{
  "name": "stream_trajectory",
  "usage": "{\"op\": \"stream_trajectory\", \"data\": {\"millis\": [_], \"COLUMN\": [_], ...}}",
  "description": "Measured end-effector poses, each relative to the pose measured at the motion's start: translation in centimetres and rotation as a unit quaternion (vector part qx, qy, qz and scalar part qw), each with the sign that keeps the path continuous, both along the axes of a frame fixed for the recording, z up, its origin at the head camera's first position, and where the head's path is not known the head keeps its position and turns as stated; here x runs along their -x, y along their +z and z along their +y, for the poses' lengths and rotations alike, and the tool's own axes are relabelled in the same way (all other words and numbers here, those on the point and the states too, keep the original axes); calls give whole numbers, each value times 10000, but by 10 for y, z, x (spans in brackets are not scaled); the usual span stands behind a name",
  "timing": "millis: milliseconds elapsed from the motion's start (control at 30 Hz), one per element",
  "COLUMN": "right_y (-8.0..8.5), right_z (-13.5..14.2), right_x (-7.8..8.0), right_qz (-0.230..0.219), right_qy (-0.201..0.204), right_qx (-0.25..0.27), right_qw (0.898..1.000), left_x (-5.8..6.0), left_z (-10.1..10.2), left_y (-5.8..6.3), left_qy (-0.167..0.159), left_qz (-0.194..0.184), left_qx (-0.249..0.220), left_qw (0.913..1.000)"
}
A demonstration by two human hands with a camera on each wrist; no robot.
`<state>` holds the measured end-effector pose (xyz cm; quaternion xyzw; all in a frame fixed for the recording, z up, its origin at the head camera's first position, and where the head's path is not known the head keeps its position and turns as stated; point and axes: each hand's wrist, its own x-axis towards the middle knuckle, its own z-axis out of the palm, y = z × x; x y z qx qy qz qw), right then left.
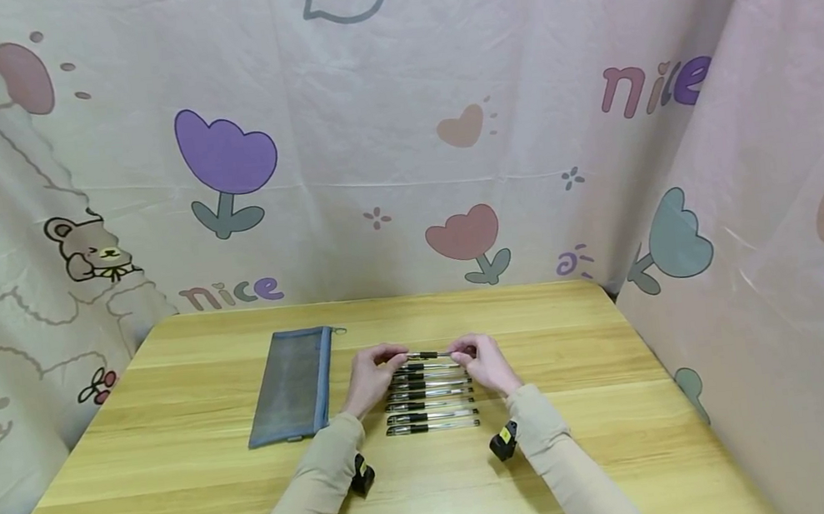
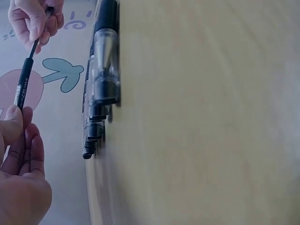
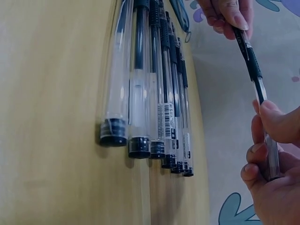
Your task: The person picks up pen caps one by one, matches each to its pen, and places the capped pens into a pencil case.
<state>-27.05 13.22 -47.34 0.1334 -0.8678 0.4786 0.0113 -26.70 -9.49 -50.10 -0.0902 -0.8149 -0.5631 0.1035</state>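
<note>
Between both hands, a gel pen (image 1: 428,355) with a clear barrel, black grip and capped end is held up at the far end of a row of pens. My left hand (image 1: 372,378) pinches its cap end between thumb and fingers. My right hand (image 1: 487,364) grips the other end of the barrel, fingers curled round it in the right wrist view. Several similar pens (image 1: 433,427) lie side by side on the table, below the held pen (image 3: 254,68). Their caps (image 2: 107,91) point left, and black end plugs (image 3: 113,136) point right.
A blue-grey mesh zip pouch (image 1: 289,383) lies flat to the left of the pens, its zipper pull at the far right corner. The wooden table (image 1: 589,439) ends at a patterned cloth (image 1: 350,238) behind and on both sides.
</note>
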Motion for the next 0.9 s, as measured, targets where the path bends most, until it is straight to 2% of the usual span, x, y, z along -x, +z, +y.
{"op": "stream_trajectory", "data": {"millis": [167,333,500,633,900], "right_y": [1,-1,-6,-8,-18], "right_z": [1,5,11,15,21], "right_x": [2,5,10,15,29], "right_qz": [-76,-123,131,257,20], "right_qy": [88,168,-56,-58,-60], "right_qx": [-50,-170,-349,-373,-356], "right_qw": [9999,9996,9993,9990,9993], "left_x": [2,3,6,9,14], "left_z": [-2,-7,-11,-11,-9], "left_y": [2,3,2,3,5], "left_qy": [-46,11,276,333,574], "left_qz": [29,-333,-698,-732,-645], "left_qx": [35,-233,-416,-283,358], "left_qw": [10000,9992,9963,9964,9956]}}
